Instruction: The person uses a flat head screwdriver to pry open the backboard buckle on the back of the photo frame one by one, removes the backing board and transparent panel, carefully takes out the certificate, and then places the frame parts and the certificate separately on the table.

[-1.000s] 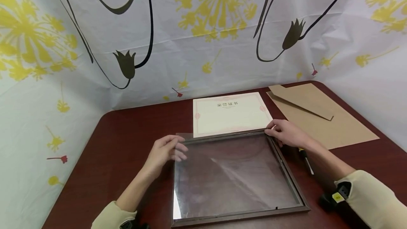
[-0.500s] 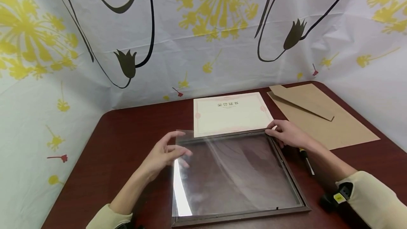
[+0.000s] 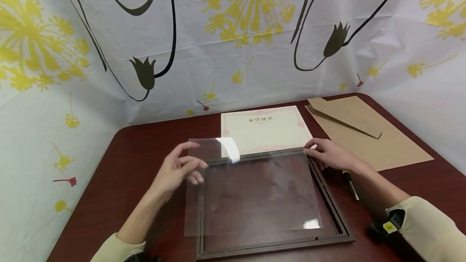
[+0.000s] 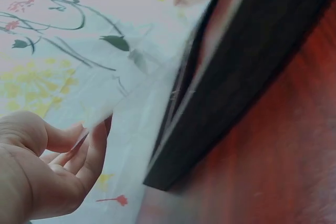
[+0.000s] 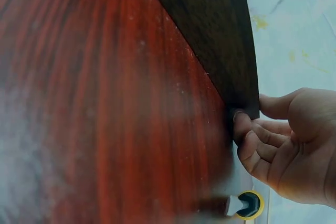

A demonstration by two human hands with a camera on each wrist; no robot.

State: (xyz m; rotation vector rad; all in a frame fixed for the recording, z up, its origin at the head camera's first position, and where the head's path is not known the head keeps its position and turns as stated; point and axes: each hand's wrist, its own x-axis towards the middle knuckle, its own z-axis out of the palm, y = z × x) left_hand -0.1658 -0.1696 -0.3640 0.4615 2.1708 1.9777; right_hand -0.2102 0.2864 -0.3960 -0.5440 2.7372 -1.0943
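A clear sheet [image 3: 255,197] is raised at its left side, overlapping the dark picture frame [image 3: 273,247] and reaching past its left edge. My left hand [image 3: 174,172] pinches the sheet's left edge between thumb and fingers; the left wrist view shows the hand [image 4: 58,166] beside the frame's side wall [image 4: 231,82], apart from it. My right hand [image 3: 327,153] grips the frame's far right corner. In the right wrist view that hand [image 5: 294,145] has its thumb at the frame's outer corner [image 5: 220,35] and fingers curled at its underside.
Behind the frame lies a cream certificate [image 3: 262,130]. To the right is a brown backing board [image 3: 400,148] with a folded cardboard strip [image 3: 346,118] on it. Close to my right forearm, a screwdriver [image 3: 351,185] lies on the dark red table [image 3: 145,153].
My left hand has moved left and away from me, carrying the clear sheet, which has shifted left and lifted off the frame's left side. The right hand stays at the corner.
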